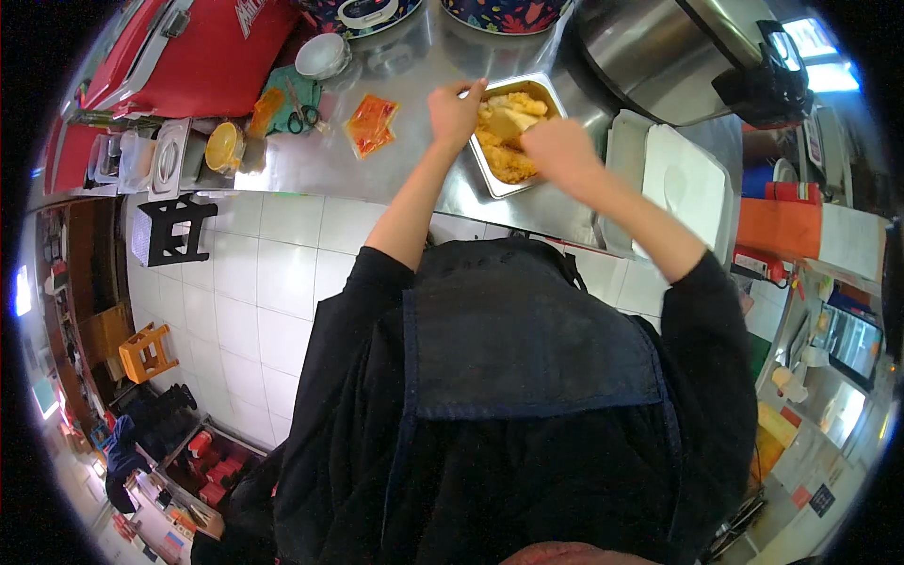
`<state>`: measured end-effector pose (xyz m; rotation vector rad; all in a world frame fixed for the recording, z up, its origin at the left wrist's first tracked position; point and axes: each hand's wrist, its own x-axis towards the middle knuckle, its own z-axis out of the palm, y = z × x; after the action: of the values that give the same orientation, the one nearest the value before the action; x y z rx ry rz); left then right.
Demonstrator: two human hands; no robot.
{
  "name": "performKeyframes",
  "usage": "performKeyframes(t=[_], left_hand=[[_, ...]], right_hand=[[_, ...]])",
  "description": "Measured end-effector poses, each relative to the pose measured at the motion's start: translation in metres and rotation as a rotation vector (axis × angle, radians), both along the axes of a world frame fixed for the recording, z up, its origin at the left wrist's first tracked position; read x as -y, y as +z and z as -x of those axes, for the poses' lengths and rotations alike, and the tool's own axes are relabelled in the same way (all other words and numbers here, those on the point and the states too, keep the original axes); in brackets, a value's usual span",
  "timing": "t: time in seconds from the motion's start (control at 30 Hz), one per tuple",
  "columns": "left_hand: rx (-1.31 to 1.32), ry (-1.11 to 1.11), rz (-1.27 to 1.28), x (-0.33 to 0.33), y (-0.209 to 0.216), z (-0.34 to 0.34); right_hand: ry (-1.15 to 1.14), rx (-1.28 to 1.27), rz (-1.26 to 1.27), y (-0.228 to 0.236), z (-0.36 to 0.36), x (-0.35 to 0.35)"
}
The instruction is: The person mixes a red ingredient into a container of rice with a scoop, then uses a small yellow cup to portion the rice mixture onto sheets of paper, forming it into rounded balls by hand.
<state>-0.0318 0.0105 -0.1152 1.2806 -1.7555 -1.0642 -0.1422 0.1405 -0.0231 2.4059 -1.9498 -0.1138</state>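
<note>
A rectangular metal pan [488, 172] holds golden-yellow, crumbly food [513, 160] and stands near the front edge of the steel counter. My left hand [456, 115] grips its far-left rim, fingers closed over the edge. Over the pan's right side, my right hand [563, 158] is closed on a pale, flat-bladed utensil [507, 122] that dips into the food. Motion blur and my fingers hide its handle, so its exact kind is unclear. Left of the pan lies a flat clear packet [373, 125] with orange-red contents.
Scissors [301, 115] rest on a green cloth [290, 94] beside a white bowl [322, 56]. A red cooler box [202, 56] and small containers [224, 148] occupy the left. Rightward stand a large steel cooker [659, 56] and a white tray [692, 184]. Patterned pots [504, 14] line the back.
</note>
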Motion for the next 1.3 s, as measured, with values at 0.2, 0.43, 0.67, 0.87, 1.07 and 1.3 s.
performKeyframes(t=[0.2, 0.43, 0.67, 0.87, 1.07, 1.3], left_hand=[[-0.007, 0.064, 0.047, -0.001, -0.004, -0.002], [0.051, 0.086, 0.010, -0.004, 0.002, -0.007], [0.010, -0.037, 0.030, 0.004, -0.010, 0.002], [0.029, -0.073, -0.054, 0.004, -0.009, -0.010], [-0.232, 0.143, 0.026, 0.025, -0.019, -0.043], [0.204, 0.516, 0.320, 0.142, -0.005, -0.134]], right_hand=[[-0.047, 0.035, -0.132, -0.006, -0.033, -0.020], [-0.218, 0.040, -0.223, 0.064, 0.019, -0.005], [-0.424, 0.373, -0.463, -0.009, 0.069, 0.018], [-0.324, 0.202, -0.472, 0.027, 0.063, 0.028], [-0.494, 0.138, -0.348, 0.018, 0.006, 0.011], [-0.609, 0.311, -0.276, 0.045, 0.005, -0.018]])
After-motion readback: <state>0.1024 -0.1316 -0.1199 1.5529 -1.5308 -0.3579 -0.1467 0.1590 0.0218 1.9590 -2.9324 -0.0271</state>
